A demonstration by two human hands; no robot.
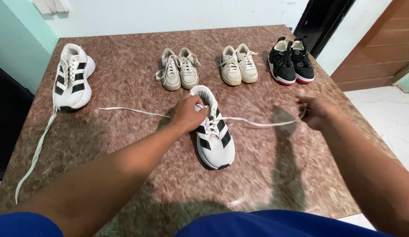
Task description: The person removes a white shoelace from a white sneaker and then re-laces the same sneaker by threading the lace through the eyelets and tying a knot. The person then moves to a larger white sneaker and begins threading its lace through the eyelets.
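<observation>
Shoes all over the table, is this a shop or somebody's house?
Probably a room in a home, not a shop. The brown speckled table stands against plain painted walls, with a wooden door and white tiled floor beside it. The small pairs look worn, with no shelves or boxes.

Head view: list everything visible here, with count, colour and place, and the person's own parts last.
table: one, mottled brown, fills most of the view.
striped sneaker: one, white with black stripes, table centre, toe toward the camera.
lace: one, white, runs from this shoe out to both sides.
second striped sneaker: one, white and black, far left, its loose lace trailing toward the near edge.
small sneakers: one pair, off-white, back centre.
second small pair: off-white, just to their right.
high-top sneakers: one pair, black with red soles, back right.
left hand: at the centre shoe's eyelets.
right hand: pinching the lace end, pulled to the right.
</observation>
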